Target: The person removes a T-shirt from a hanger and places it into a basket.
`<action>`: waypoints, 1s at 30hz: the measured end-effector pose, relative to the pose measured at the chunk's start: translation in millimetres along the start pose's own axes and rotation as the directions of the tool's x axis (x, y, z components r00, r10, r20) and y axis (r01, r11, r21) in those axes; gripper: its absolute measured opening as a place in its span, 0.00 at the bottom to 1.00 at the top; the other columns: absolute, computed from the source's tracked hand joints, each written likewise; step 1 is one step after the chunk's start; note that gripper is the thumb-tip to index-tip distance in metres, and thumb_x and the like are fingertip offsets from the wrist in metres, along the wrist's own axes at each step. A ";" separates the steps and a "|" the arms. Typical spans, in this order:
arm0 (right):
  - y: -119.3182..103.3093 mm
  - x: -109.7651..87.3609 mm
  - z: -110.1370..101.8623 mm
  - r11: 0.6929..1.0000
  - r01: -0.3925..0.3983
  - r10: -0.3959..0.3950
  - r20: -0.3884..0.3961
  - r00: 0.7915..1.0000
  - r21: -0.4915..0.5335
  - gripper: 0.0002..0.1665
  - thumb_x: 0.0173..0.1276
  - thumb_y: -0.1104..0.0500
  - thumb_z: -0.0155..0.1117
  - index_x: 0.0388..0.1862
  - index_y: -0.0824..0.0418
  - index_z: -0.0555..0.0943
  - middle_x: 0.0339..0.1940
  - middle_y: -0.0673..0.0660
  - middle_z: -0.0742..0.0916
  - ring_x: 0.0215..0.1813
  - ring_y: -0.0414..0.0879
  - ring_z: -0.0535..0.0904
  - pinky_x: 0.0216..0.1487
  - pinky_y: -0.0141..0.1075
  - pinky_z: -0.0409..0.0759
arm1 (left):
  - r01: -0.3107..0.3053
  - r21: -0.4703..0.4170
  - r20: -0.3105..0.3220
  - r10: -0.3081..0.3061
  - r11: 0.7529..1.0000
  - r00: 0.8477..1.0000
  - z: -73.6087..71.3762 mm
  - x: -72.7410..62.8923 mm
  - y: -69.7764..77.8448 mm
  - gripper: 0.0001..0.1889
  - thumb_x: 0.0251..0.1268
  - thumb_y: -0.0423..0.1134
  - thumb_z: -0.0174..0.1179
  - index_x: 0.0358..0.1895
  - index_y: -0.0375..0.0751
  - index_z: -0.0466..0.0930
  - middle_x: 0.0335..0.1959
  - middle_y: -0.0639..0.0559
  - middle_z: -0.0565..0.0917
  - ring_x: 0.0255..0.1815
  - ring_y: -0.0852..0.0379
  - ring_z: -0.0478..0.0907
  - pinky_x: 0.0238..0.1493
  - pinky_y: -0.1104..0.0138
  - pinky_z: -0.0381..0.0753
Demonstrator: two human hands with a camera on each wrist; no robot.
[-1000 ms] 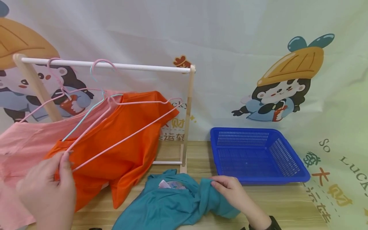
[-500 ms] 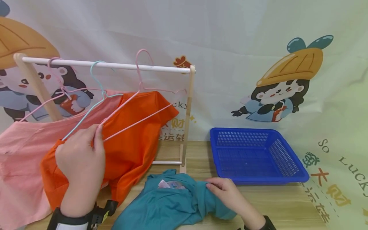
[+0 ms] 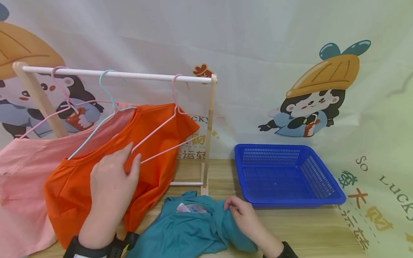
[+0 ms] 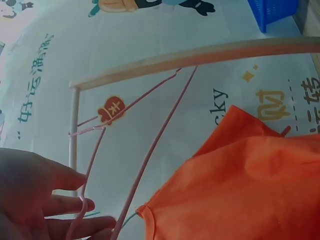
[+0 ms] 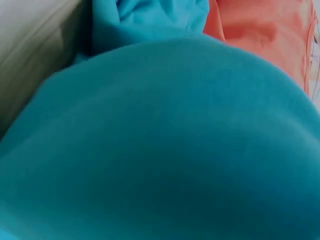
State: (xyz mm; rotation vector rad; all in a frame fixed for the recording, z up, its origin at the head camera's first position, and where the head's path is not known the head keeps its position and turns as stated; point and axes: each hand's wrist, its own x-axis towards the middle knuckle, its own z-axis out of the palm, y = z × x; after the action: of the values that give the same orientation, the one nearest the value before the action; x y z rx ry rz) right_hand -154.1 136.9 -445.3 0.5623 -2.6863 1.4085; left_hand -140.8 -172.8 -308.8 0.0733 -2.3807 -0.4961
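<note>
A pink hanger (image 3: pixel 155 132) hangs by its hook from the right part of the white rail, with no garment on it. My left hand (image 3: pixel 113 175) is at the hanger's near end, thumb and forefinger spread around it. In the left wrist view, the fingers (image 4: pixel 75 227) lie loosely extended behind the pink wire. My right hand (image 3: pixel 243 215) pinches a bunched part of the teal shirt (image 3: pixel 180 229), which lies on the table with its neck opening and label showing. In the right wrist view, teal cloth fills most of the picture and hides the fingers.
An orange shirt (image 3: pixel 155 143) on a mint hanger (image 3: pixel 91 134) and a pink garment (image 3: pixel 22 172) on another pink hanger (image 3: pixel 45 122) hang left on the rack (image 3: pixel 145 76). A blue basket (image 3: pixel 290 200) stands at the right, before a printed cloth backdrop.
My left hand has carried the pink hanger rightward onto the rail, and its thumb and forefinger have spread. My right hand has shifted slightly left with the teal cloth.
</note>
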 end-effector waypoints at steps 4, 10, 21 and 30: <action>-0.5 2.8 11.7 1.000 -0.002 0.002 0.020 1.000 0.017 0.11 0.66 0.66 0.58 0.47 0.58 0.80 0.44 0.58 0.84 0.29 0.36 0.74 0.31 0.31 0.76 | -0.025 -0.065 -0.011 0.024 0.998 1.000 -7.5 -5.7 3.7 0.28 0.64 0.44 0.59 0.67 0.45 0.68 0.61 0.39 0.75 0.58 0.36 0.69 0.59 0.38 0.62; -3.8 2.8 36.2 0.990 0.045 -0.001 0.308 0.951 -0.136 0.50 0.59 0.43 0.68 0.73 0.60 0.58 0.72 0.66 0.64 0.72 0.63 0.60 0.64 0.60 0.65 | -0.032 -0.180 -0.088 0.016 0.983 0.996 -24.7 -8.1 -7.4 0.31 0.68 0.49 0.52 0.73 0.51 0.58 0.73 0.45 0.61 0.69 0.37 0.59 0.67 0.37 0.51; 19.2 -2.0 64.6 0.878 0.236 0.015 0.516 0.857 -0.418 0.65 0.45 0.30 0.71 0.77 0.42 0.46 0.77 0.59 0.56 0.76 0.65 0.47 0.64 0.69 0.55 | 0.193 -0.089 0.088 -0.185 0.977 0.979 -47.0 1.0 -72.7 0.30 0.74 0.47 0.39 0.75 0.42 0.48 0.72 0.33 0.56 0.68 0.30 0.55 0.67 0.35 0.49; 32.0 -2.5 69.3 0.842 0.233 0.039 0.486 0.873 -0.487 0.59 0.47 0.32 0.70 0.75 0.37 0.52 0.76 0.57 0.59 0.72 0.62 0.59 0.62 0.64 0.64 | 0.341 0.045 0.251 -0.341 0.939 0.906 -43.8 -1.4 -106.6 0.30 0.74 0.49 0.43 0.70 0.32 0.58 0.58 0.25 0.70 0.53 0.29 0.66 0.55 0.36 0.65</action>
State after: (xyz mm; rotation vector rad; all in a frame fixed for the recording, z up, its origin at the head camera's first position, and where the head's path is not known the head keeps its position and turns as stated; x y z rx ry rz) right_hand -154.7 98.4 -511.2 1.0820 -3.1580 0.4630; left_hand -120.0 -285.6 -319.1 0.4598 -2.6331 -0.7062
